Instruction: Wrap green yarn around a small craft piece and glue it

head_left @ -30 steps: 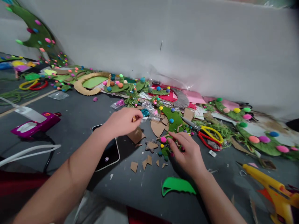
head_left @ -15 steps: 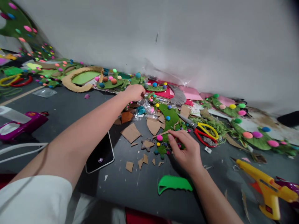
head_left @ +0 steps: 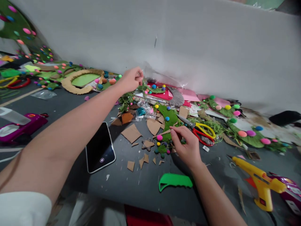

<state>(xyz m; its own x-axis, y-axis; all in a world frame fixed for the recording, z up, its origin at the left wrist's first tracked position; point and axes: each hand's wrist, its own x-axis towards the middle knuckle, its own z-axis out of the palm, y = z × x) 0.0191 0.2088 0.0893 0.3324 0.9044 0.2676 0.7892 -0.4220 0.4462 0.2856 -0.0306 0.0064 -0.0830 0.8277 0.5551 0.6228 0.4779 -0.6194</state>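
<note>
My left hand (head_left: 133, 79) is raised over the pile at the back. Its fingers are closed, and whatever they may hold is hidden; green yarn with small pom-poms (head_left: 146, 89) hangs or lies just beneath the fingertips, I cannot tell which. Thumb and forefinger of my right hand (head_left: 187, 146) are pinched at the end of a thin cardboard strip (head_left: 162, 134). That strip crosses a green felt crescent (head_left: 169, 116) dotted with blue pom-poms. A star-shaped piece (head_left: 148, 144) and cardboard scraps (head_left: 131, 133) lie left of the right hand.
Scissors (head_left: 204, 131) with yellow and red handles lie behind my right hand. Nearer are a green cutter handle (head_left: 176, 181) and a yellow glue gun (head_left: 258, 179). A phone (head_left: 100, 149) lies under my left forearm; a purple device (head_left: 22, 127) stands at left. Decorated felt pieces (head_left: 249, 136) line the wall.
My left hand has risen and moved slightly left, away from the pile. My right hand stays near the felt crescent, its fingertips a little higher. The view has shifted slightly.
</note>
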